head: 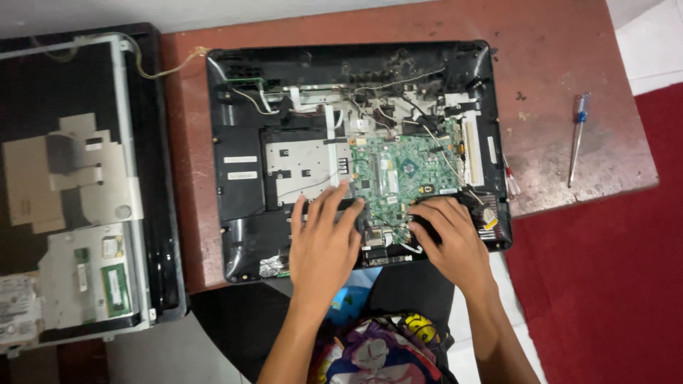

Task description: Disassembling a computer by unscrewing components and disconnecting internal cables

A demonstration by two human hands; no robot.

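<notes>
Both hands are working inside the opened laptop (356, 153): the left hand (324, 238) is lying flat and released, while the right hand (447, 238) is curling over a black part beside the green circuit board (402, 174). I cannot tell whether it is grasping it. Freeing that part is probably calling for the screwdriver (578, 139) lying far right.

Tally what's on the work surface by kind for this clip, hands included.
Opened computer chassis with green circuit board: 1
Detached panel assembly at the left: 1
Screwdriver with blue handle: 1
Hands on the chassis: 2, left hand and right hand
Total: 5
</notes>
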